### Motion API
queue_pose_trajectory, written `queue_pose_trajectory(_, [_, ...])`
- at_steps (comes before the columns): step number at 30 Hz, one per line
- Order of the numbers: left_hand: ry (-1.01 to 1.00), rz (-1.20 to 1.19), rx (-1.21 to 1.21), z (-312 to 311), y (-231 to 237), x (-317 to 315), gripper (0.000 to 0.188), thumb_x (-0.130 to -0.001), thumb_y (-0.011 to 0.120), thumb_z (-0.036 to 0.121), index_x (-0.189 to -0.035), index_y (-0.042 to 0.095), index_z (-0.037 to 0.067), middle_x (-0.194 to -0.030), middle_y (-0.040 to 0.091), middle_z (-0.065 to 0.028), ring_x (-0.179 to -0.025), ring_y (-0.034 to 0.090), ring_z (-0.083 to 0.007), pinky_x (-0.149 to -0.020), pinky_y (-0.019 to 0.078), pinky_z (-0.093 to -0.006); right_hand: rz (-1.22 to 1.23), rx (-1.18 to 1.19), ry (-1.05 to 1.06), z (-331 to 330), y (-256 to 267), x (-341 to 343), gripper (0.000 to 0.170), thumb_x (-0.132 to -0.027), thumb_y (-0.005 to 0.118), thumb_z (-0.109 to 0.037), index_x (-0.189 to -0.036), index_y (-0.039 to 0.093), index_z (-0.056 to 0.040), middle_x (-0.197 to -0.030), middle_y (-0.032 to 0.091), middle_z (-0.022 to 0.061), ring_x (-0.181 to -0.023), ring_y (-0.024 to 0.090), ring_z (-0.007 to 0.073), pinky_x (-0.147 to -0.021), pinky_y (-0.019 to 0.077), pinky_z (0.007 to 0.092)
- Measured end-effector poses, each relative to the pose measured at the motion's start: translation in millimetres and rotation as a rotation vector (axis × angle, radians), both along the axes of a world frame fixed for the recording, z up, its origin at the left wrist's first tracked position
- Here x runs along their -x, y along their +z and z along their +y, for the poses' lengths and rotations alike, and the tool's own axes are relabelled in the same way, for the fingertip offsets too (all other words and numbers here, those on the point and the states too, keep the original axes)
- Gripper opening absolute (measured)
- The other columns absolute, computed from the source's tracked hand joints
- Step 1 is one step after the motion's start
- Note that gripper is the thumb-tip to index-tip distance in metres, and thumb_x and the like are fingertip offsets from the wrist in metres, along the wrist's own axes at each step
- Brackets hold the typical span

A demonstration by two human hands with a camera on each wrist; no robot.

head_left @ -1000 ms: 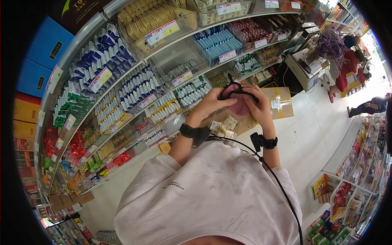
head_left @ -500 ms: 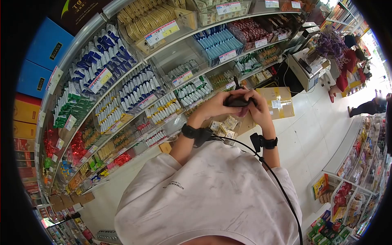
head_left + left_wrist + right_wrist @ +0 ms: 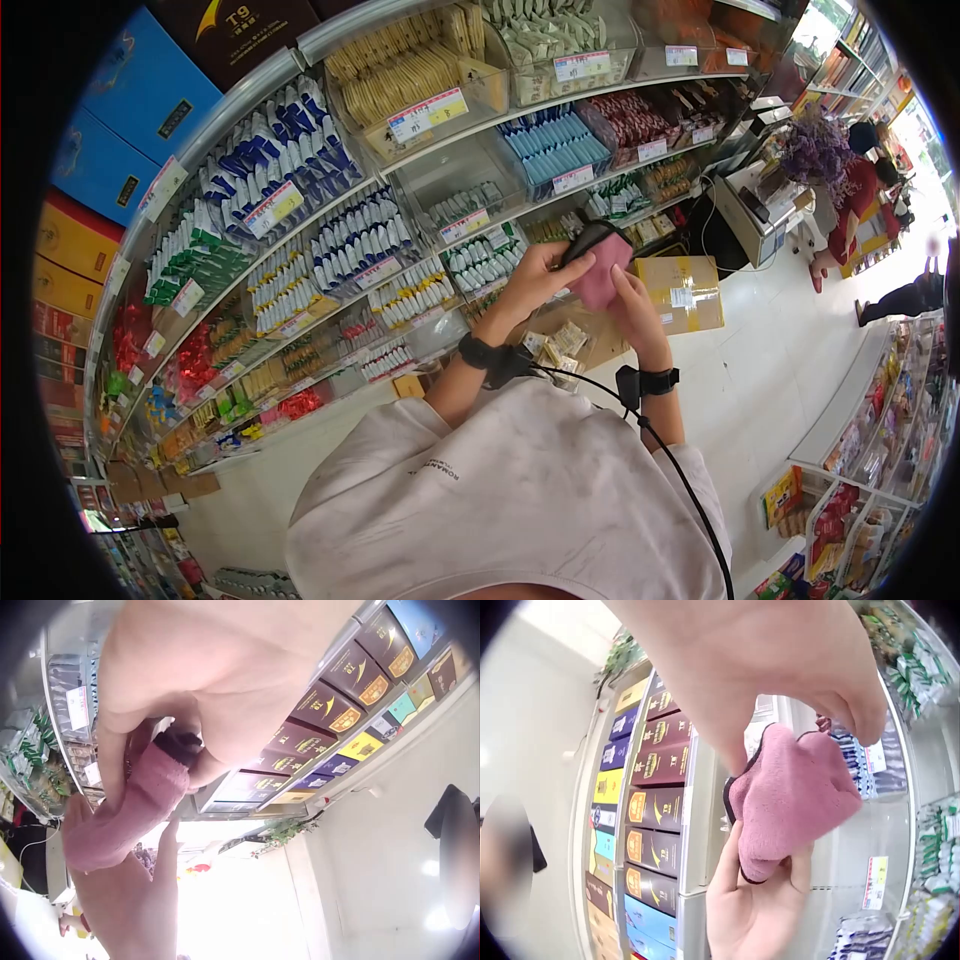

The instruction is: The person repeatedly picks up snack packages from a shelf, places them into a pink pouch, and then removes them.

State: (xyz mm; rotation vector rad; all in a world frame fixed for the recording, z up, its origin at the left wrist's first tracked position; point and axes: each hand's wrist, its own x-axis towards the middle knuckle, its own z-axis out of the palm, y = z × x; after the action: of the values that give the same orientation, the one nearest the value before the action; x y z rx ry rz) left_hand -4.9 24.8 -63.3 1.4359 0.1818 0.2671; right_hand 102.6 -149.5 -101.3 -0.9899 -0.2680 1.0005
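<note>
A small pink fleecy cloth with black edging is held up in front of the chest; its other side is dark grey. My left hand grips it on the left, thumb over its face. In the left wrist view the fingers of this hand curl round the pink cloth. On the other side my right hand touches the cloth's right edge, its thumb straight. The right wrist view shows the bunched pink cloth below the right hand, whose thumb and fingers are spread apart. The left hand supports it from below.
Shop shelves with clear bins of small packets curve along the left and front. Price labels hang on them. A cardboard box stands beyond the right hand. A black cable runs from the wrists. People are at far right.
The cloth has been turned over, so its pink face shows again after the dark side. Both hands have shifted slightly right, and the right hand's grip has loosened. The head view has tilted a little.
</note>
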Motion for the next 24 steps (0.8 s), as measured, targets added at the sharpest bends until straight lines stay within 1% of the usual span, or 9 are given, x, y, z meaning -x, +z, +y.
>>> queue_pose_trajectory(3, [0.045, 0.000, -0.009, -5, 14, 1, 0.030, -0.097, 0.072, 0.028, -0.092, 0.071, -0.002, -0.079, 0.065, 0.0028, -0.072, 0.057, -0.0034, -0.060, 0.0453, -0.0226, -0.093, -0.138, -0.146, 6, 8, 10, 0.030, -0.101, 0.065, -0.020, -0.124, 0.061, -0.0014, -0.119, 0.067, 0.0051, -0.107, 0.066, 0.0144, -0.092, 0.0528, 0.0325])
queue_pose_trajectory(4, [0.047, 0.022, -0.056, -1, 13, 1, 0.029, -0.097, 0.071, 0.027, -0.095, 0.071, -0.002, -0.081, 0.066, 0.0017, -0.073, 0.058, -0.0038, -0.062, 0.0465, -0.0228, -0.057, -0.147, -0.193, 6, 7, 7, 0.028, -0.099, 0.066, -0.012, -0.125, 0.061, -0.0021, -0.120, 0.067, 0.0055, -0.110, 0.065, 0.0145, -0.093, 0.0531, 0.0310])
queue_pose_trajectory(7, [0.064, 0.073, -0.201, 8, 11, -1, 0.028, -0.098, 0.070, 0.026, -0.098, 0.072, -0.002, -0.085, 0.069, -0.0007, -0.076, 0.061, -0.0054, -0.067, 0.0497, -0.0243, -0.080, -0.150, -0.278, 9, 20, 5, 0.031, -0.098, 0.067, -0.011, -0.127, 0.059, -0.0022, -0.119, 0.067, 0.0058, -0.110, 0.065, 0.0144, -0.093, 0.0533, 0.0310])
queue_pose_trajectory(12, [0.068, 0.084, -0.501, 17, 13, -8, 0.027, -0.098, 0.069, 0.027, -0.098, 0.074, 0.001, -0.085, 0.072, -0.0024, -0.078, 0.065, -0.0085, -0.072, 0.0525, -0.0275, 0.119, -0.170, -0.192, 2, 21, 0, 0.032, -0.097, 0.067, -0.009, -0.127, 0.059, -0.0017, -0.119, 0.068, 0.0071, -0.107, 0.068, 0.0178, -0.093, 0.0555, 0.0337])
queue_pose_trajectory(15, [0.204, -0.066, -0.390, 47, 29, -7, 0.028, -0.098, 0.069, 0.027, -0.099, 0.074, 0.000, -0.088, 0.073, -0.0039, -0.081, 0.066, -0.0093, -0.075, 0.0528, -0.0266, 0.133, -0.156, -0.198, -5, 15, -5, 0.031, -0.098, 0.066, -0.010, -0.127, 0.059, -0.0017, -0.120, 0.068, 0.0080, -0.107, 0.068, 0.0187, -0.090, 0.0573, 0.0350])
queue_pose_trajectory(17, [0.377, -0.098, -0.454, 76, 57, -2, 0.025, -0.097, 0.070, 0.025, -0.100, 0.075, 0.001, -0.091, 0.074, -0.0042, -0.083, 0.067, -0.0098, -0.078, 0.0532, -0.0264, 0.128, -0.166, -0.216, -11, 15, -4, 0.030, -0.099, 0.065, -0.011, -0.127, 0.059, -0.0020, -0.120, 0.068, 0.0087, -0.105, 0.069, 0.0190, -0.089, 0.0583, 0.0356])
queue_pose_trajectory(19, [0.579, -0.238, -0.597, 99, 91, 4, 0.022, -0.096, 0.071, 0.023, -0.101, 0.074, 0.001, -0.095, 0.075, -0.0039, -0.087, 0.068, -0.0099, -0.080, 0.0531, -0.0264, 0.113, -0.177, -0.229, -16, -1, -8, 0.028, -0.100, 0.063, -0.011, -0.128, 0.060, -0.0044, -0.122, 0.067, 0.0072, -0.110, 0.067, 0.0185, -0.092, 0.0564, 0.0351])
queue_pose_trajectory(21, [0.763, -0.407, -0.777, 136, 104, -1, 0.022, -0.094, 0.073, 0.021, -0.103, 0.074, 0.001, -0.097, 0.075, -0.0070, -0.089, 0.069, -0.0129, -0.080, 0.0532, -0.0277, 0.109, -0.171, -0.253, -18, -6, -10, 0.028, -0.101, 0.063, -0.011, -0.128, 0.060, -0.0059, -0.124, 0.067, 0.0062, -0.113, 0.066, 0.0182, -0.095, 0.0549, 0.0352])
queue_pose_trajectory(24, [0.875, -0.341, -1.201, 177, 132, 2, 0.032, -0.098, 0.067, 0.030, -0.103, 0.072, -0.001, -0.096, 0.074, -0.0149, -0.088, 0.070, -0.0234, -0.080, 0.0530, -0.0323, 0.100, -0.161, -0.260, -18, -8, -8, 0.029, -0.101, 0.062, -0.010, -0.129, 0.060, -0.0076, -0.126, 0.066, 0.0043, -0.117, 0.063, 0.0173, -0.098, 0.0526, 0.0350])
